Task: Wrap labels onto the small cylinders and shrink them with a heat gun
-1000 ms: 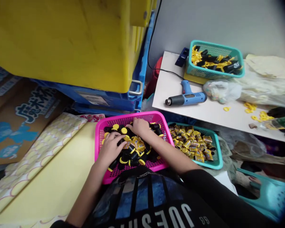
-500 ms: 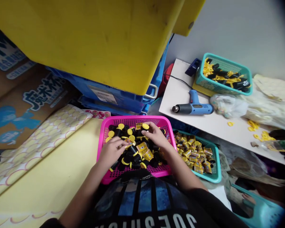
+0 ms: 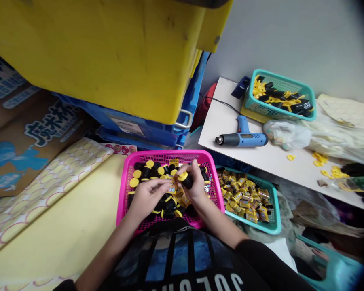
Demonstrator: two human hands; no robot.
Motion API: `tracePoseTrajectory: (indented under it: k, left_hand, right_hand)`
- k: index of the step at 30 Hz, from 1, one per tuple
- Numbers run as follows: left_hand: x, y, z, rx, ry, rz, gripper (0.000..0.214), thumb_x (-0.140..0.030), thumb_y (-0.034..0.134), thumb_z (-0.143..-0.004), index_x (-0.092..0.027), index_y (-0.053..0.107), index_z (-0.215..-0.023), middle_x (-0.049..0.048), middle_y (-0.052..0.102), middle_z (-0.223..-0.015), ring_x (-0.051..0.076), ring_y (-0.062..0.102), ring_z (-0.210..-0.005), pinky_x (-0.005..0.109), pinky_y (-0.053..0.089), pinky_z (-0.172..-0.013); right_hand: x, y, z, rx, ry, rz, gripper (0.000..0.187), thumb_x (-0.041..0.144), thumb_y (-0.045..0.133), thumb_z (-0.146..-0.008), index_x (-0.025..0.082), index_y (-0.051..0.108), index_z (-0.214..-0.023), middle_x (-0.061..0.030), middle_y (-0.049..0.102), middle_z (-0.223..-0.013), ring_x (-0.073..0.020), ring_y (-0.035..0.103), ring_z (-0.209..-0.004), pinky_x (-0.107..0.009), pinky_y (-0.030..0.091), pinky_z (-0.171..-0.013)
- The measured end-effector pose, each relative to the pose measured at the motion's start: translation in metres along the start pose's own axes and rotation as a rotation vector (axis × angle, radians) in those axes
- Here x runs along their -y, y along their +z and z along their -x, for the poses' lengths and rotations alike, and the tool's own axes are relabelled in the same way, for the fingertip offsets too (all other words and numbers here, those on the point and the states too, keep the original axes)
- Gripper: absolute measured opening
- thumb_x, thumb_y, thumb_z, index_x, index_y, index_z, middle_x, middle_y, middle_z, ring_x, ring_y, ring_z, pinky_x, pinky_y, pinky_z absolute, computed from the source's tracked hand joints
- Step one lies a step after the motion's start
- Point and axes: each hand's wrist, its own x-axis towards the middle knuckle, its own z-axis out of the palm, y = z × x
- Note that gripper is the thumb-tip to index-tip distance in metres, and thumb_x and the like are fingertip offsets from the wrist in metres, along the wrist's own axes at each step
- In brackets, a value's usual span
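A pink basket [image 3: 125,178] sits on my lap, filled with several small black tubes with yellow caps and yellow label stickers. My right hand [image 3: 195,186] is raised over the basket, fingers closed round one black tube with a yellow cap [image 3: 185,179]. My left hand [image 3: 148,196] is beside it, pinching a small yellow label [image 3: 170,188] close to that tube. Both hands hover above the heap of tubes.
A teal basket [image 3: 274,210] of labelled yellow tubes lies to the right of the pink one. On the white table [image 3: 261,155] are a blue heat gun [image 3: 241,138], a plastic bag and another teal basket [image 3: 279,97]. Yellow and blue crates [image 3: 109,60] loom ahead.
Both hands left the heap and came together above it. My right hand picked up a black tube, and my left hand brought a yellow label up to it.
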Motion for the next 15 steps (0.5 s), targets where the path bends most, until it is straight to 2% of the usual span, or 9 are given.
tracePoseTrajectory:
  k: [2,4,8,10,13,15]
  left_hand:
    - [0.000,0.010,0.002,0.029,-0.017,-0.019,0.029,-0.041,0.060,-0.081,-0.016,0.076,-0.083,0.0062,0.076,-0.088,0.022,0.072,-0.080,0.028,0.057,-0.072]
    - [0.003,0.015,0.003,0.032,-0.051,-0.029,0.029,-0.041,0.061,-0.080,-0.017,0.076,-0.082,0.0057,0.076,-0.085,0.021,0.071,-0.078,0.028,0.057,-0.071]
    - [0.015,0.014,0.003,-0.020,-0.116,0.010,0.026,-0.037,0.066,-0.075,-0.018,0.075,-0.090,0.0058,0.076,-0.091,0.021,0.071,-0.082,0.030,0.057,-0.077]
    - [0.021,0.011,0.003,-0.034,-0.089,0.011,0.024,-0.034,0.065,-0.075,-0.019,0.075,-0.090,0.0062,0.075,-0.094,0.021,0.071,-0.085,0.031,0.056,-0.080]
    - [0.025,0.007,0.004,-0.045,-0.030,-0.013,0.020,-0.030,0.063,-0.076,-0.020,0.074,-0.088,0.0066,0.074,-0.094,0.020,0.070,-0.087,0.032,0.055,-0.080]
    - [0.024,0.007,0.005,-0.034,-0.013,-0.024,0.020,-0.029,0.060,-0.077,-0.020,0.074,-0.088,0.0064,0.074,-0.093,0.019,0.069,-0.085,0.031,0.055,-0.077]
  right_hand:
    - [-0.002,0.000,0.001,-0.044,-0.018,0.040,0.062,0.068,0.042,-0.082,0.015,0.060,-0.055,-0.0016,0.051,-0.051,-0.0079,0.042,-0.042,-0.022,0.030,-0.041]
    - [-0.001,-0.001,0.001,-0.037,-0.036,0.039,0.059,0.066,0.042,-0.084,0.015,0.062,-0.061,-0.0016,0.054,-0.055,-0.0078,0.043,-0.043,-0.022,0.031,-0.041]
    - [0.003,-0.006,-0.001,0.157,-0.051,-0.015,0.038,0.054,0.055,-0.081,0.022,0.064,-0.098,0.0027,0.056,-0.068,-0.0071,0.044,-0.046,-0.022,0.031,-0.042]
    - [0.003,-0.010,-0.002,0.190,-0.025,0.048,0.037,0.054,0.058,-0.080,0.021,0.064,-0.095,0.0028,0.055,-0.071,-0.0064,0.044,-0.047,-0.022,0.031,-0.043]
    - [0.003,-0.016,-0.003,0.139,0.010,0.296,0.041,0.058,0.059,-0.079,0.017,0.062,-0.077,0.0017,0.055,-0.066,-0.0065,0.044,-0.045,-0.022,0.031,-0.043]
    - [0.004,-0.019,-0.004,0.127,0.023,0.444,0.039,0.056,0.065,-0.075,0.018,0.061,-0.076,0.0028,0.055,-0.062,-0.0074,0.044,-0.046,-0.023,0.033,-0.046]
